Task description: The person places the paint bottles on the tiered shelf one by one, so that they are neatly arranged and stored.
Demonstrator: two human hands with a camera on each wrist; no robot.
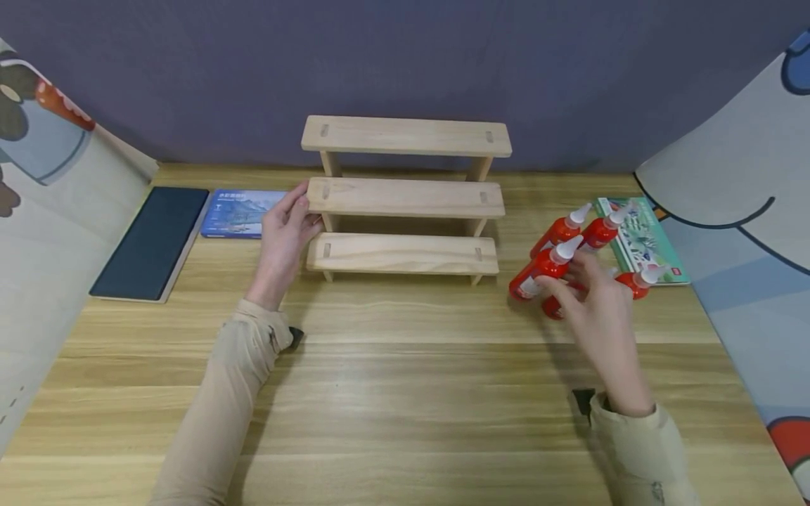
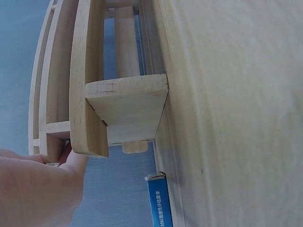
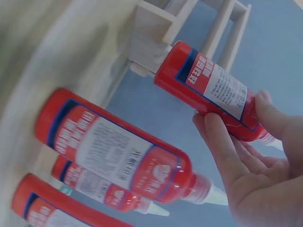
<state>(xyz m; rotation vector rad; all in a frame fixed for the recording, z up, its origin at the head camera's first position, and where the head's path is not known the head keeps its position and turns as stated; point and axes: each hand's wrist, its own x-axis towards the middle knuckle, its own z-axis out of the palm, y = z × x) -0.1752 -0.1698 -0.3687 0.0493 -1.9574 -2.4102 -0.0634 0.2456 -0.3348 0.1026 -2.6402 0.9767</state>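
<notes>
My right hand (image 1: 601,302) grips a red squeeze bottle (image 1: 541,268) with a pointed white nozzle, thumb on one side and fingers on the other, at the near left of a cluster on the right of the scene. Four other red bottles (image 1: 563,230) stand close around it, one largely hidden behind my hand. To the left, in the far middle, is a three-tier wooden stand (image 1: 405,253); my left hand (image 1: 286,232) pinches the left end of its middle board. Left of the stand lies a blue box (image 1: 234,214), partly covered by that hand — and farther left, a dark-covered book (image 1: 150,242). A green-covered book or box (image 1: 658,242) lies at the far right, just behind the bottles. Everything rests on a wood-grain table (image 1: 405,386) before a dark blue panel (image 1: 405,63).
</notes>
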